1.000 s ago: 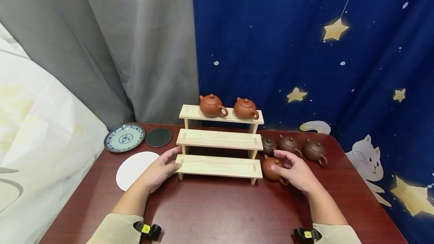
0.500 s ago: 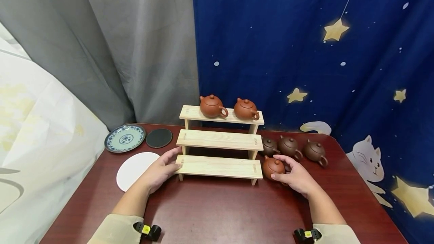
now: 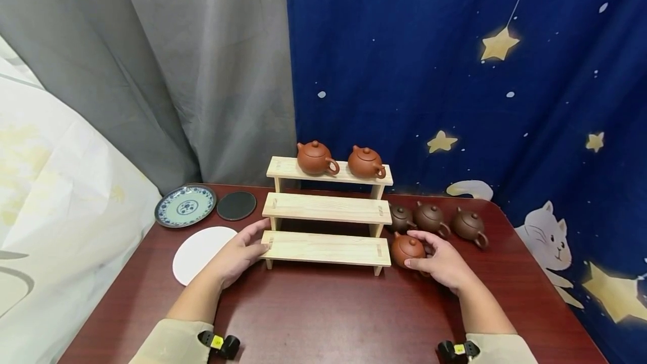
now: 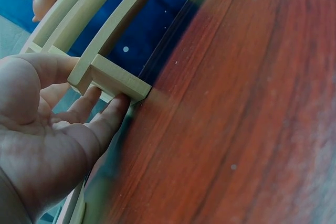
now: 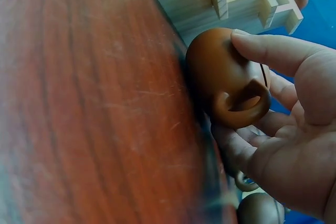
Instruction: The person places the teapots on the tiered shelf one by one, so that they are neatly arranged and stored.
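Note:
A pale wooden three-tier display shelf (image 3: 326, 247) stands on the table. My left hand (image 3: 241, 254) grips the left end of its lowest tier; in the left wrist view the thumb lies over the board's end and fingers (image 4: 107, 124) reach the leg beneath. Beside the right end, my right hand (image 3: 440, 263) holds a reddish-brown clay teapot (image 3: 406, 250). In the right wrist view the thumb lies on the teapot's side, with the handle (image 5: 241, 114) towards the palm. Two matching teapots, one left (image 3: 314, 159) and one right (image 3: 366, 163), sit on the top tier.
Behind my right hand stand three dark brown teapots, left (image 3: 401, 219), middle (image 3: 429, 218) and right (image 3: 468, 224). To the left lie a blue-patterned plate (image 3: 186, 205), a black round disc (image 3: 236, 205) and a white round disc (image 3: 199, 251). Curtains (image 3: 242, 72) hang behind the table.
My right hand has shifted slightly down and its fingers have closed around the reddish-brown teapot, which has turned a little. My left hand keeps its place on the shelf.

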{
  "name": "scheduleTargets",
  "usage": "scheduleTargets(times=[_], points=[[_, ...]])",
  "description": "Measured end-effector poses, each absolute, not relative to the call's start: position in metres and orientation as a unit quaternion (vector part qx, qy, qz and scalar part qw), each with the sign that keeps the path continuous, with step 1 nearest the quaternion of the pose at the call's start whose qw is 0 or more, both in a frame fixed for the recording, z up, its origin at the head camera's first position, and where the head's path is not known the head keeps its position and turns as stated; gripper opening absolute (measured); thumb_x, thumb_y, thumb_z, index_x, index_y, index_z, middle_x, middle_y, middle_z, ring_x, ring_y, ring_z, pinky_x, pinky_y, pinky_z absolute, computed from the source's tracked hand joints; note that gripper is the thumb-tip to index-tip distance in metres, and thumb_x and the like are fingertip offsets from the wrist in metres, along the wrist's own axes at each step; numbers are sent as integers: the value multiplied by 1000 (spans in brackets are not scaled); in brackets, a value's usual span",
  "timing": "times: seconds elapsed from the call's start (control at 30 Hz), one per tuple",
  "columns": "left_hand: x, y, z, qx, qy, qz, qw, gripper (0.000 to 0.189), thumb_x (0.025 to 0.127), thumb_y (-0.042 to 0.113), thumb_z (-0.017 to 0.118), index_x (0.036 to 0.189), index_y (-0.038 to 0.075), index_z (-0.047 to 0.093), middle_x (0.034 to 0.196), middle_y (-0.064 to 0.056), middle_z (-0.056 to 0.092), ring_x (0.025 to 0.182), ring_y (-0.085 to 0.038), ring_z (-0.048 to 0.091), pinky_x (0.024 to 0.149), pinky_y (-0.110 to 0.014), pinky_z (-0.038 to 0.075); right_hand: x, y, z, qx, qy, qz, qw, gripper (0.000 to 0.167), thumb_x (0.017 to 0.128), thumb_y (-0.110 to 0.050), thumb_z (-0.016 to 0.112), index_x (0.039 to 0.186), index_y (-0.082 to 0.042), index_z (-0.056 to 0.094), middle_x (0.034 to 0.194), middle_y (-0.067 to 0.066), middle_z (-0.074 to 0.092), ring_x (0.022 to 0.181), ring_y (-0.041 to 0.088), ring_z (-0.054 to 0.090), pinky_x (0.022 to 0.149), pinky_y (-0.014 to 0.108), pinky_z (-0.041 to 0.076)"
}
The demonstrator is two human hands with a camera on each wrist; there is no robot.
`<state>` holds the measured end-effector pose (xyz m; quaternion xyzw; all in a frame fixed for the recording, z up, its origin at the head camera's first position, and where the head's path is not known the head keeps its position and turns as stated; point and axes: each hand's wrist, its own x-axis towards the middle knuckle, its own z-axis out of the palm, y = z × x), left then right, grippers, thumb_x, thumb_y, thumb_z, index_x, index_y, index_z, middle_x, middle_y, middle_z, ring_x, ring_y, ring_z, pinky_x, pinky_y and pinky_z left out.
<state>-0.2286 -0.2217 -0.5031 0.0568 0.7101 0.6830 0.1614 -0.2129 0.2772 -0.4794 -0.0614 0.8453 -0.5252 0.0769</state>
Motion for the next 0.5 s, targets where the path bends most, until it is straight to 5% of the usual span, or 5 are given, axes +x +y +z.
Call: scheduleTargets(times=[0.17,0.5], points=[[-228,-222,-502,57,711,682,161,70,106,6,60,168,14,30,170,-21,34,139,-27,55,101,-24,55,-210,275,-464,-72,849,-520,55,76,89,-17,88,155,-8,51,144,23,66,122,28,69,86,25,59],[-228,-222,-501,53,712,681,161,70,106,6,60,168,14,30,170,-21,35,139,-27,56,101,-23,55,-197,262,-427,-87,837,-540,15,76,92,-19,86,158,-12,49,151,21,59,113,-1,68,89,18,58]])
